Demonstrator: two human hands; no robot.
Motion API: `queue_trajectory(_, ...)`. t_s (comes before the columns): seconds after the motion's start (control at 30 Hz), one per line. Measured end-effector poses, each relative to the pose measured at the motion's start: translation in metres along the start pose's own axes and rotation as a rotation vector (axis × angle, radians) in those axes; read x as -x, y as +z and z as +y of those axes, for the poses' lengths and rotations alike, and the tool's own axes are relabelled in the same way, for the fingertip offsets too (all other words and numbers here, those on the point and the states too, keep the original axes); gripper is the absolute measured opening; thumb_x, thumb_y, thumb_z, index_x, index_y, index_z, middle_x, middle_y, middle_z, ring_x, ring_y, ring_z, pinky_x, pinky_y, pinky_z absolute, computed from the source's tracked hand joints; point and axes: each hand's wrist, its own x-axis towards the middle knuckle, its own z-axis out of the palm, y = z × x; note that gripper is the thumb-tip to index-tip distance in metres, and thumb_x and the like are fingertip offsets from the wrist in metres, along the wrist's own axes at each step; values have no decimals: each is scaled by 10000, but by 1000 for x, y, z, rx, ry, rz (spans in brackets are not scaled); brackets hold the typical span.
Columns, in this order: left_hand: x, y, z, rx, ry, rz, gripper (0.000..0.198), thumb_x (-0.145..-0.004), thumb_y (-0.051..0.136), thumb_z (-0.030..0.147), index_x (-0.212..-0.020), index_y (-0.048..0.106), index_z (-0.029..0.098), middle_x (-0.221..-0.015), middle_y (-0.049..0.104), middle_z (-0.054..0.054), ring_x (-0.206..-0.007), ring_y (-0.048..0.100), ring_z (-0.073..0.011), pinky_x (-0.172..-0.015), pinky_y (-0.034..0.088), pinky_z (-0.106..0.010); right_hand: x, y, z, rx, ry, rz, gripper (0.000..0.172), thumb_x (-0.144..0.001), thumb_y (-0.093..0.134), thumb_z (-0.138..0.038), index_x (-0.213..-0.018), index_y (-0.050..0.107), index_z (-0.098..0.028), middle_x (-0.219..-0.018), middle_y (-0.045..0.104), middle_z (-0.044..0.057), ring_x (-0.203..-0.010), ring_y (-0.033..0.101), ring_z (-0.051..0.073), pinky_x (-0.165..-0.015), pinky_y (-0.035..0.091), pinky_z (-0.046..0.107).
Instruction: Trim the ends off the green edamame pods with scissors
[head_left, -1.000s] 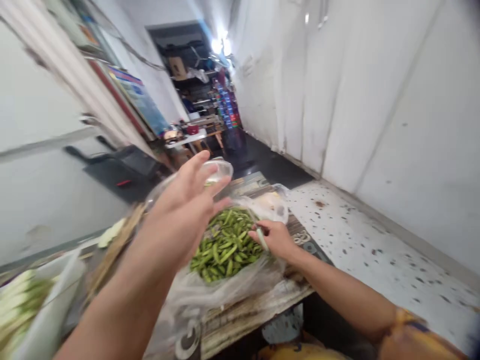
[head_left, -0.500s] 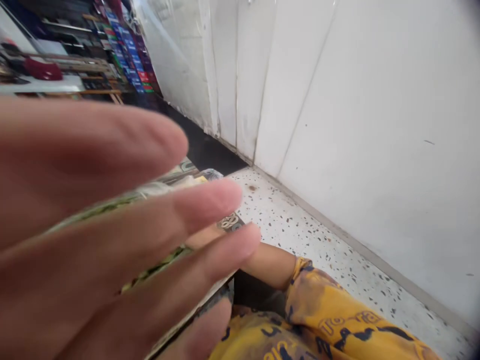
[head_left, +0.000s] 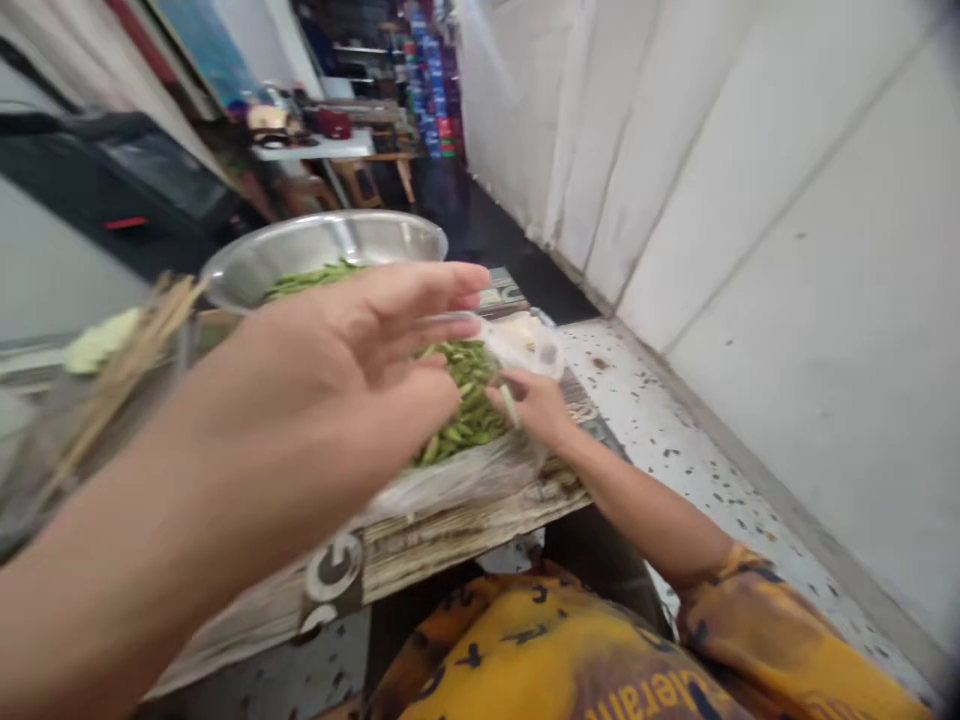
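Observation:
My left hand (head_left: 352, 360) is raised close to the camera, fingers stretched out and apart, holding nothing; it hides part of what lies behind it. Behind it a pile of green bean pods (head_left: 465, 405) lies on a clear plastic bag (head_left: 450, 480) spread over a low wooden board (head_left: 465, 525). My right hand (head_left: 529, 405) rests at the right edge of the pods, fingers pinched on one pale pod. A steel bowl (head_left: 322, 250) with green pods in it stands just beyond.
A white wall (head_left: 750, 200) runs along the right above a speckled floor (head_left: 675, 430). Thin wooden sticks (head_left: 120, 370) lie at the left. Tables, shelves and a black chair stand in the far background. My yellow patterned clothing (head_left: 570, 650) fills the bottom.
My left hand swept right up in front of the camera, then drew back a little. The view swung, and the steel bowl is in sight. My right hand has stayed at the pods.

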Motion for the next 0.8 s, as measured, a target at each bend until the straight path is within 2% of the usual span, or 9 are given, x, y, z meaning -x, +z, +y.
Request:
queue_trajectory(0.03, 0, -10, 4, -36, -11, -56, 415, -712, 581, 252, -1122, 642, 248, -1018, 687, 22, -903, 649, -175, -820, 512, -342, -1, 4, 3, -50, -1, 27, 281, -780, 591, -384, -868, 670, -129, -624, 618, 7, -573, 536, 128, -553, 403, 213)
queue_trajectory(0.07, 0, -15, 2, -96, 8, -44, 342, -736, 565, 255, -1061, 670, 223, -982, 699, 11, -865, 650, -160, -808, 510, -326, -2, 6, 6, -92, -12, 33, 264, -770, 598, -376, -840, 667, -131, -574, 591, -2, -534, 525, 125, -532, 402, 216)
queue_trajectory(0.13, 2, -15, -19, -302, -8, -117, 240, -757, 578, 260, -952, 705, 200, -935, 711, -17, -824, 639, -167, -797, 496, -331, -2, 9, 9, -164, -23, 36, 232, -758, 604, -356, -805, 654, -135, -521, 551, -15, -471, 502, 117, -494, 399, 220)
queue_trajectory(0.23, 8, 6, -68, -465, -19, -261, 199, -757, 625, 319, -873, 721, 189, -810, 696, -56, -791, 617, -206, -764, 473, -347, -1, 9, 11, -192, 14, 5, 228, -737, 622, -352, -815, 645, -138, -487, 522, -26, -408, 478, 111, -444, 387, 225)
queue_trajectory(0.33, 13, 28, -100, -546, 40, -281, 190, -721, 674, 301, -865, 720, 186, -796, 659, -75, -813, 591, -226, -758, 445, -349, 1, 10, 13, -219, 61, -9, 268, -720, 641, -377, -834, 643, -135, -489, 515, -25, -394, 473, 114, -431, 392, 234)
queue_trajectory(0.43, 10, 33, -110, -362, 33, -264, 149, -744, 650, 277, -851, 725, 205, -796, 652, -56, -797, 588, -198, -739, 439, -310, 5, 5, 9, -188, 46, -23, 312, -720, 643, -411, -853, 650, -130, -513, 528, -15, -425, 476, 119, -448, 397, 240)
queue_trajectory(0.57, -3, 25, -121, -12, -160, -107, 179, -771, 604, 312, -807, 730, 190, -820, 710, -43, -774, 623, -190, -733, 451, -291, 6, -10, -14, 83, -95, -103, 414, -720, 654, -462, -987, 672, -146, -772, 661, 48, -614, 554, 155, -556, 417, 249)
queue_trajectory(0.67, -8, 23, -134, 74, -208, 21, 209, -770, 589, 330, -794, 730, 178, -818, 724, -34, -774, 632, -199, -748, 451, -295, -6, -16, -32, 258, -84, -258, 429, -726, 632, -531, -947, 701, -170, -719, 665, 38, -605, 555, 158, -543, 382, 245)
queue_trajectory(0.8, -8, 26, -140, 98, -178, 42, 230, -785, 561, 336, -744, 720, 175, -757, 709, -14, -733, 617, -174, -726, 446, -271, -30, -9, -40, 291, -113, -361, 482, -695, 638, -577, -941, 703, -168, -632, 628, 14, -566, 522, 147, -508, 322, 231)
